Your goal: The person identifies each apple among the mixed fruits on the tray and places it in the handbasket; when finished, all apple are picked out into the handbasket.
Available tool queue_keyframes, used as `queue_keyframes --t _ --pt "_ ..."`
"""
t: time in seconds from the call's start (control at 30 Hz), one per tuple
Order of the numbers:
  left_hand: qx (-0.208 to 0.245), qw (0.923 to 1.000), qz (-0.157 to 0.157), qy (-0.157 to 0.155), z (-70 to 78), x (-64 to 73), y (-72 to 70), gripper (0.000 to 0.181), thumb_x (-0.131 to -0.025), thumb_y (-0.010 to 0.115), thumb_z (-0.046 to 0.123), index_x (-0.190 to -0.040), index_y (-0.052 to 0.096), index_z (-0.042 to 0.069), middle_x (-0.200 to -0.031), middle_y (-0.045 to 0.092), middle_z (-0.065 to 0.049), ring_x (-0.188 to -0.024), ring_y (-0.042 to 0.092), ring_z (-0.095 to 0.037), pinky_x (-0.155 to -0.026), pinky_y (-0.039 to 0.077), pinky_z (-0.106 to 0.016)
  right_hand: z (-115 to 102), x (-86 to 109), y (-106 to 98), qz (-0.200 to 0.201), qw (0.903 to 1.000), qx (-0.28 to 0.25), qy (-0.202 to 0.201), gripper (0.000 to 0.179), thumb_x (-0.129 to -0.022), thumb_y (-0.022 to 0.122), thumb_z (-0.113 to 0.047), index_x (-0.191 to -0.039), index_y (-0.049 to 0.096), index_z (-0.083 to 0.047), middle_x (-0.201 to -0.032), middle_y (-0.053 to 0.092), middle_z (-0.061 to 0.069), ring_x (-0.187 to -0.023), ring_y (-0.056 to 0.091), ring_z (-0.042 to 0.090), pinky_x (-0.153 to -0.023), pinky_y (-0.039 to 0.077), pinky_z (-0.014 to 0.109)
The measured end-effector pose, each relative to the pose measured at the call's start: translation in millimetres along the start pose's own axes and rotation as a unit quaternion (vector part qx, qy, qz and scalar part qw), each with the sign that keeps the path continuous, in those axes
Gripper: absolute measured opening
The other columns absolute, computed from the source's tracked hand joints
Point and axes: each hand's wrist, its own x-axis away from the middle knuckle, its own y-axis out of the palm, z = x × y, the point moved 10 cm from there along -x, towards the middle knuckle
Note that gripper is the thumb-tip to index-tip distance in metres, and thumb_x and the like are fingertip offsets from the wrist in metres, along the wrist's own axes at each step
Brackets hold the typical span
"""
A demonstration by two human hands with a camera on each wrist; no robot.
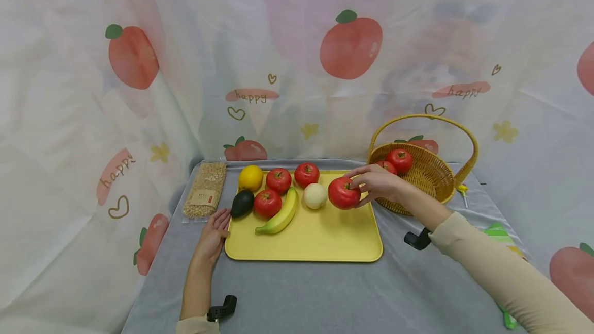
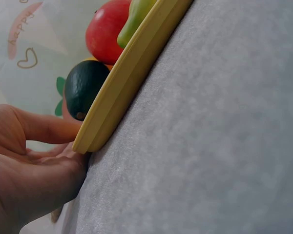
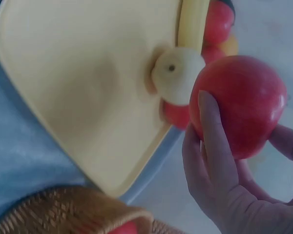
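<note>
In the head view, a yellow tray (image 1: 303, 244) with rounded corners lies in the centre on grey cloth (image 1: 301, 298). On it sit, at the upper left, an orange-yellow round fruit (image 1: 250, 177), a dark green avocado (image 1: 242, 204) and two red apples (image 1: 273, 192); a third red apple (image 1: 307, 174) sits at the upper centre, with a pale, nearly round fruit (image 1: 315, 196) just below it. A curved banana (image 1: 284, 216) slants from upper right to lower left. The right hand (image 1: 373, 184) grips another, glossy apple (image 1: 342, 193) over the right side of the tray; its stem end faces up and to the right, near the fingers. At the right, a woven, tall-handled basket (image 1: 424, 177) holds at least two apples, one partly behind the hand. The left hand (image 1: 214, 233) is at the tray's left edge, beside a clear bag of pale grains (image 1: 204, 189).

In the left wrist view, the left hand holds the rim at the tray's corner between its digits. The avocado's long axis runs roughly upright in the frame.

In the right wrist view, the gripped apple is at the right, fingers and thumb around it. It looks smooth and rounded, without a clear long axis. The pale fruit's dark spot faces the camera; the basket's coarse weave shows at lower left, with red fruit inside.
</note>
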Motion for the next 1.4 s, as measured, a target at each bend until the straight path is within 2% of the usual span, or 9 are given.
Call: queue_keyframes --t 0.37,0.63,0.8,1.1,1.3,1.4 --pt "-0.003 1.0 0.006 -0.004 0.5 1.3 -1.0 0.085 -0.083 0.033 -0.03 -0.162 0.011 -0.008 -0.169 0.018 -0.028 -0.158 0.016 -0.036 -0.129 0.016 -0.045 -4 14.1 -45 0.008 0.9985 0.053 0.009 0.054 -0.097 0.064 -0.01 -0.146 0.052 0.007 -0.135 0.06 0.025 -0.098 0.071 0.032 -0.089 0.06 0.057" --pt "-0.007 1.0 0.004 0.001 2.9 3.0 -2.1 0.085 -0.084 0.033 -0.03 -0.162 0.01 -0.008 -0.169 0.016 -0.027 -0.158 0.015 -0.036 -0.129 0.015 -0.045 -12 18.3 -67 0.001 0.9985 0.054 0.004 0.053 -0.098 0.062 -0.007 -0.148 0.05 0.007 -0.137 0.057 0.026 -0.1 0.069 0.035 -0.089 0.059 0.059" --pt "-0.004 1.0 0.005 0.002 2.5 3.7 -2.2 0.085 -0.083 0.033 -0.031 -0.162 0.011 -0.009 -0.169 0.017 -0.028 -0.158 0.016 -0.036 -0.129 0.015 -0.045 -7 20.2 -86 0.011 0.999 0.042 0.009 0.053 -0.1 0.062 -0.007 -0.149 0.047 0.008 -0.134 0.061 0.022 -0.102 0.069 0.032 -0.092 0.058 0.059" --pt "-0.002 1.0 0.004 0.002 -0.1 2.3 1.0 0.085 -0.083 0.034 -0.03 -0.162 0.012 -0.008 -0.169 0.018 -0.027 -0.158 0.017 -0.036 -0.128 0.016 -0.045 8 23.4 -123 0.042 0.9981 0.039 0.024 0.058 -0.1 0.061 -0.009 -0.151 0.041 0.01 -0.148 0.045 0.027 -0.106 0.066 0.032 -0.092 0.057 0.062" --pt "-0.004 1.0 0.007 0.002 0.6 0.9 1.4 0.085 -0.082 0.034 -0.03 -0.162 0.013 -0.008 -0.169 0.019 -0.027 -0.158 0.018 -0.036 -0.128 0.017 -0.045 17 26.4 -140 0.026 0.9983 0.038 0.036 0.061 -0.102 0.058 -0.007 -0.156 0.035 0.011 -0.156 0.036 0.03 -0.105 0.066 0.029 -0.093 0.056 0.062" --pt "-0.007 0.9999 0.005 0.008 2.4 1.2 1.2 0.085 -0.081 0.033 -0.03 -0.161 0.013 -0.01 -0.168 0.018 -0.03 -0.158 0.016 -0.038 -0.128 0.016 -0.047 24 25.7 -147 0.014 0.9982 0.038 0.045 0.062 -0.102 0.057 -0.008 -0.156 0.034 0.011 -0.153 0.038 0.029 -0.106 0.067 0.028 -0.094 0.056 0.064"
